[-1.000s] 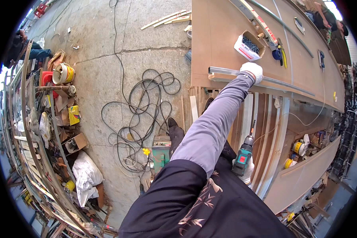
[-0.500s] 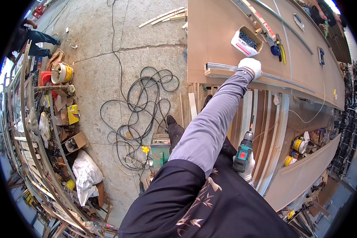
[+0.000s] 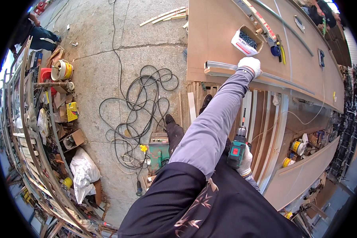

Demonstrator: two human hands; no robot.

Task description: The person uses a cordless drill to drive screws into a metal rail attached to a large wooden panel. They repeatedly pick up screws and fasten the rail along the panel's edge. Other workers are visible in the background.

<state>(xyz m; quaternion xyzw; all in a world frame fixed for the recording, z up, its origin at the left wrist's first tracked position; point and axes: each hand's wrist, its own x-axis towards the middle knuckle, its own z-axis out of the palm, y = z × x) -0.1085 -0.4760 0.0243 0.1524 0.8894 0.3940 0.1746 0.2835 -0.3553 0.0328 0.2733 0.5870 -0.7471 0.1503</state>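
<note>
My left arm reaches across to the workbench, where my left hand (image 3: pixel 250 65), in a white glove, is closed over a silver metal rail (image 3: pixel 222 66) lying on a wooden strip along the bench edge. Its fingertips are hidden. Just beyond that hand sits an open white carton (image 3: pixel 246 41) of dark screws. Lower down, close to my body, my right hand (image 3: pixel 246 160), also gloved, grips a teal and black cordless drill (image 3: pixel 236 150). The drill's long bit points toward the bench and touches nothing.
Pliers (image 3: pixel 283 53), a blue tape measure (image 3: pixel 275 50) and long strips lie on the bench. Boards (image 3: pixel 261 119) stand below its edge. A black cable (image 3: pixel 142 91) coils on the floor by a green machine (image 3: pixel 158 152). Cluttered racks line the left; another person (image 3: pixel 41 37) stands beyond.
The drill in my right hand has shifted slightly left, and its bit shows more fully. My left hand stays on the rail. At far left, the other person's legs have moved.
</note>
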